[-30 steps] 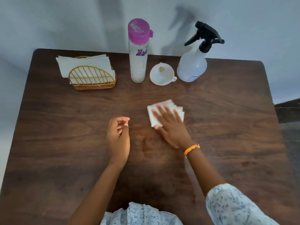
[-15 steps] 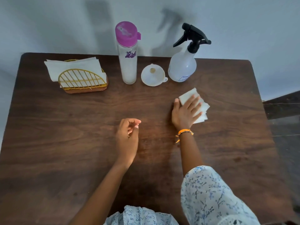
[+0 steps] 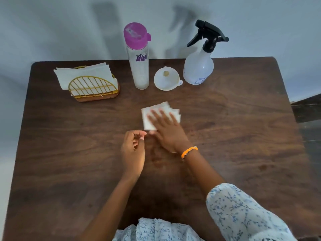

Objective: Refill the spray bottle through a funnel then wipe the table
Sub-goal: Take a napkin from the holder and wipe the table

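Note:
My right hand (image 3: pixel 166 129) lies flat with straight fingers on a folded white napkin (image 3: pixel 147 119), pressing it onto the dark wooden table (image 3: pixel 243 136) near the middle. My left hand (image 3: pixel 132 152) hovers just left of it, fingers loosely curled, holding nothing. At the back stand a clear spray bottle (image 3: pixel 198 66) with a black trigger head, a white funnel (image 3: pixel 166 80) lying mouth-up, and a tall clear water bottle (image 3: pixel 139 58) with a purple lid.
A gold wire napkin holder (image 3: pixel 92 89) with white napkins sits at the back left. A pale wall rises right behind the table. The table's right edge drops to a dark floor (image 3: pixel 309 119).
My right hand slid the napkin to the right half a second ago and has now brought it back left to the table's middle. My left hand has barely moved.

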`<state>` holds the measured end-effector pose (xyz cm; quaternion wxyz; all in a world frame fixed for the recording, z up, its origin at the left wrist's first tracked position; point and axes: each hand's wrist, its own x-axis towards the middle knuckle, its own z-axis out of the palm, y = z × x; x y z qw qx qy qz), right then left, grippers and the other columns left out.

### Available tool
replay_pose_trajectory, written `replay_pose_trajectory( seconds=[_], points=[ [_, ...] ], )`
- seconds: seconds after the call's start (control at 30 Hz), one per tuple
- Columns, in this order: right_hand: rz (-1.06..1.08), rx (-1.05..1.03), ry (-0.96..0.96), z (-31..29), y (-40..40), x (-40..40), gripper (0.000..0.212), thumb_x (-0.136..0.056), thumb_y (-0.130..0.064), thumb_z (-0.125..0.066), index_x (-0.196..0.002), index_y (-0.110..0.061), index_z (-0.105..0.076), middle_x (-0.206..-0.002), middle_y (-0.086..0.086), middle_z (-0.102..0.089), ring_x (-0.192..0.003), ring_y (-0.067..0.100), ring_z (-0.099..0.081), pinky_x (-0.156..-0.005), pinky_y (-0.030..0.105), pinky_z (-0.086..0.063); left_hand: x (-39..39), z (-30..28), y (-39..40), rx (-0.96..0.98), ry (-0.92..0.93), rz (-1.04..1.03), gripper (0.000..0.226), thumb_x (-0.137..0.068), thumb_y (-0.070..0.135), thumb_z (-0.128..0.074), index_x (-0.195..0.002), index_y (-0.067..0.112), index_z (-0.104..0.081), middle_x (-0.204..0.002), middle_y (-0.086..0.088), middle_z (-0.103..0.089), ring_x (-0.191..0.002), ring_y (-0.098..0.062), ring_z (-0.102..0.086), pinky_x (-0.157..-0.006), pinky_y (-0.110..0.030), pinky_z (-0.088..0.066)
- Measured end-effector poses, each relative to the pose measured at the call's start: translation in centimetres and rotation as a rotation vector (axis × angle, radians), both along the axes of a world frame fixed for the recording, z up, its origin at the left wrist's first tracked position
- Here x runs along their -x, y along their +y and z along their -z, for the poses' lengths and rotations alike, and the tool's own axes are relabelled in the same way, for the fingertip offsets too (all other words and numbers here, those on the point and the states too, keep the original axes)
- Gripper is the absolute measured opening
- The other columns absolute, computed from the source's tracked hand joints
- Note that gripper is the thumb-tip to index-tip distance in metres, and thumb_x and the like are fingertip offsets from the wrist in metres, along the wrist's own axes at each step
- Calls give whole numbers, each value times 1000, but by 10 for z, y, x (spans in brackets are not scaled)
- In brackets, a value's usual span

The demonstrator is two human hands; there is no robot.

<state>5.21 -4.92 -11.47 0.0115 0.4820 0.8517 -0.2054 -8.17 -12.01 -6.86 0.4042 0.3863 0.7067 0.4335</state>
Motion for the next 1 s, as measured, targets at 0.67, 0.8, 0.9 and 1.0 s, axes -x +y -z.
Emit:
replay_pose_trajectory(
  seconds=[0.67,0.8,0.9,1.0],
  points=[
    [-63,-82,-7,6,-139,58,62,-93,-51,-22,-146,-20,-20,-155,6,-17,-144,30,-4,-113,51,-1,6,-36,-3,-24,-116,-58,23,-88,1,-52,-85,23,-61,-84,7,-61,-74,-4,-56,-67,-11,-46],
    [104,-88,25,10,-135,-22,65,-92,-59,-25,-148,-27,-17,-156,-5,-9,-144,19,-3,-113,47,-6,11,-31,-15,8,-169,-59,25,-88,0,-51,-83,22,-61,-80,5,-58,-71,-7,-53,-73,-20,-45],
    [537,-76,-107,10,-91,-97,72,-89,-63,-12,-148,-21,-15,-156,-1,-12,-144,22,-6,-114,49,-8,4,-27,-28,84,-188,59,26,-88,-1,-51,-79,22,-61,-79,5,-58,-70,-9,-53,-75,-24,-46],
    [822,73,-116,-1,-81,-151,64,-95,-55,-17,-148,-23,0,-158,0,4,-144,22,5,-115,49,1,-1,-29,-37,123,-225,202,29,-88,-3,-51,-76,21,-60,-78,5,-58,-68,-10,-53,-74,-26,-45]
  ],
)
